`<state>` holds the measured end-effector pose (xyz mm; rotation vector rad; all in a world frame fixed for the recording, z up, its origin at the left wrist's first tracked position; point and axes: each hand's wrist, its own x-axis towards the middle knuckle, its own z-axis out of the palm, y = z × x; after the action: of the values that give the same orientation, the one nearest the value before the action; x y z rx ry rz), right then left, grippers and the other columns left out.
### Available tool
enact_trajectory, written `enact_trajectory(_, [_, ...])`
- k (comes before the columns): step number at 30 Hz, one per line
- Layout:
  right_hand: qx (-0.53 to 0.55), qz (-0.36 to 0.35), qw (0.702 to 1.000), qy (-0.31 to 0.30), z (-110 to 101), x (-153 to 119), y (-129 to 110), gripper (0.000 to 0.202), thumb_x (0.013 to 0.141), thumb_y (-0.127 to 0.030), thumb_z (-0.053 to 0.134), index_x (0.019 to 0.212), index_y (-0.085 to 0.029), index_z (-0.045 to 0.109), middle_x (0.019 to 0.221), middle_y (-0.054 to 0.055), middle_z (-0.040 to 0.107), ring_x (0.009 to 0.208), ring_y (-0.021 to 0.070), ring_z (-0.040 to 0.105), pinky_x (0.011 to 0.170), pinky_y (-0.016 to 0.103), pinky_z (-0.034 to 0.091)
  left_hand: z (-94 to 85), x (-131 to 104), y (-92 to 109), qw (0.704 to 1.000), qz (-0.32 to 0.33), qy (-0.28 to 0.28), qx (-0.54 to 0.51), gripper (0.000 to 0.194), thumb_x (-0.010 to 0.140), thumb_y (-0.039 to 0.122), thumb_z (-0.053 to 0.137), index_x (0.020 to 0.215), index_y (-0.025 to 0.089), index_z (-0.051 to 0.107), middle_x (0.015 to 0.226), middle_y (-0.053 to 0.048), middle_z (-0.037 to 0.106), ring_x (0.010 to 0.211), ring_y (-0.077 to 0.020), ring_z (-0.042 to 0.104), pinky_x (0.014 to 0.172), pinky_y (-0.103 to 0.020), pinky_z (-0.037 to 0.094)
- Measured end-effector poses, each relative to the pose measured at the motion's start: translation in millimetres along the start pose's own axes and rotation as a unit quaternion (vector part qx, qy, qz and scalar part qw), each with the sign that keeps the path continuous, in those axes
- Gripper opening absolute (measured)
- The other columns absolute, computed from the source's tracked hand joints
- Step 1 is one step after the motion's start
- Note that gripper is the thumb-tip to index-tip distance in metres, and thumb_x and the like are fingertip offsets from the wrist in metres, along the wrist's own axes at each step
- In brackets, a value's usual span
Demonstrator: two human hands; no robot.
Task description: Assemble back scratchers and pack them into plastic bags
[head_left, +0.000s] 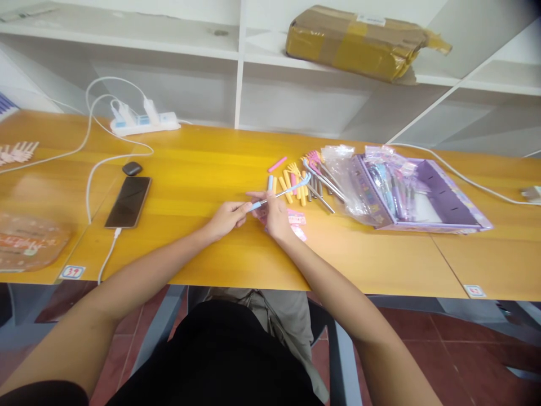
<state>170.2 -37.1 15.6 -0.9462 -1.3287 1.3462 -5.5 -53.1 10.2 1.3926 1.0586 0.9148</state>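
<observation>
A small back scratcher (299, 184) with a light blue handle, a thin metal rod and a blue curved head slants up to the right between my hands. My left hand (230, 219) is closed around the end of its blue handle (256, 206). Fingers of my right hand (276, 217) close on the metal rod further up. Under and beside that hand lie pink printed cards (297, 217), partly covered. Just beyond are yellow tubes (285, 189), a pink tube (277, 164), metal rods (324, 200) and hand-shaped heads (313, 157) in yellow and pink.
To the right, clear plastic bags (357, 194) lean against a purple box (454, 194) with wrapped items inside. A phone (129, 202) on a white cable, a black case (132, 168) and a power strip (146, 123) are left. A taped carton (350, 42) sits on the shelf above.
</observation>
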Motion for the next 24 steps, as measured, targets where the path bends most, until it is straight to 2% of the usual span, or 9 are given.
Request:
enact_trajectory(5, [-0.017, -0.001, 1.0, -0.008, 0.0, 0.1, 3.0, 0.079, 0.101, -0.088, 0.043, 0.109, -0.023, 0.086, 0.069, 0.001, 0.059, 0.056, 0.0145, 0.046, 0.051, 0.03, 0.031, -0.2, 0.5, -0.6, 1.0, 0.008, 0.001, -0.003, 0.064, 0.096, 0.08, 0.059, 0.081, 0.017, 0.065, 0.056, 0.004, 0.047, 0.053, -0.0112, 0.04, 0.058, -0.029, 0.03])
enact_trajectory(11, [-0.063, 0.004, 0.998, -0.022, 1.1, -2.7, -3.6, 0.09, 0.102, -0.09, 0.033, 0.118, -0.018, 0.085, 0.072, 0.003, 0.059, 0.063, 0.0162, 0.05, 0.056, 0.031, 0.038, 0.3, 1.5, -1.9, 1.0, 0.011, 0.002, -0.006, 0.066, 0.095, 0.081, 0.059, 0.081, 0.017, 0.065, 0.055, 0.004, 0.047, 0.052, -0.0108, 0.039, 0.057, -0.029, 0.03])
enact_trajectory(24, [-0.108, -0.015, 0.993, -0.034, 3.8, -4.6, -3.8, 0.092, 0.105, -0.087, 0.027, 0.122, -0.019, 0.085, 0.071, 0.002, 0.055, 0.07, 0.0183, 0.052, 0.068, 0.034, 0.043, 0.5, 2.3, -2.9, 1.0, 0.025, -0.001, -0.011, 0.062, 0.098, 0.077, 0.06, 0.082, 0.017, 0.068, 0.055, 0.004, 0.048, 0.053, -0.011, 0.04, 0.056, -0.029, 0.03])
